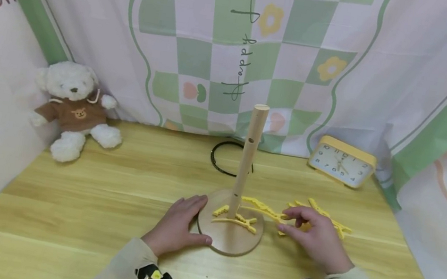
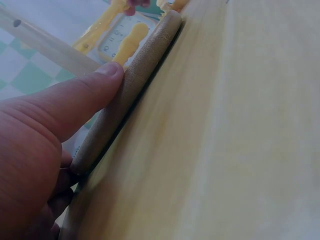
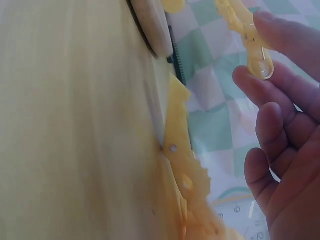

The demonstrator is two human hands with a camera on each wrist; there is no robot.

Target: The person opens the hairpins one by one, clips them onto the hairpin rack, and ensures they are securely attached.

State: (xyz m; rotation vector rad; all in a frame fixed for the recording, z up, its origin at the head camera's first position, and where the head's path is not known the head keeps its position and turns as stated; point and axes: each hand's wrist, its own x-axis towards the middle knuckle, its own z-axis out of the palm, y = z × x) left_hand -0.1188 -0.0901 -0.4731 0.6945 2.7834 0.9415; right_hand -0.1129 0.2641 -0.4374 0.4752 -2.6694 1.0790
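Note:
A wooden stand has a round base [image 1: 227, 245] and an upright post [image 1: 251, 148] with small holes. My left hand [image 1: 179, 224] holds the base's left edge, its thumb [image 2: 95, 87] on the rim. Between thumb and fingertips, my right hand [image 1: 317, 236] pinches the tail of a yellow alligator hair clip [image 1: 261, 207]. That clip's two toothed arms are spread, pointing left toward the post. Another yellow hair clip [image 1: 233, 222] lies on the base, its arms on either side of the post's foot. More yellow clips [image 1: 336, 222] lie beyond my right hand, partly hidden by it.
A thin black ring [image 1: 214, 157] lies behind the post. A yellow alarm clock [image 1: 342, 161] stands at the back right of the wooden table [image 1: 79, 219]. At the back left sits a white teddy bear [image 1: 75, 109] in a brown top, against the printed curtain [image 1: 198, 16].

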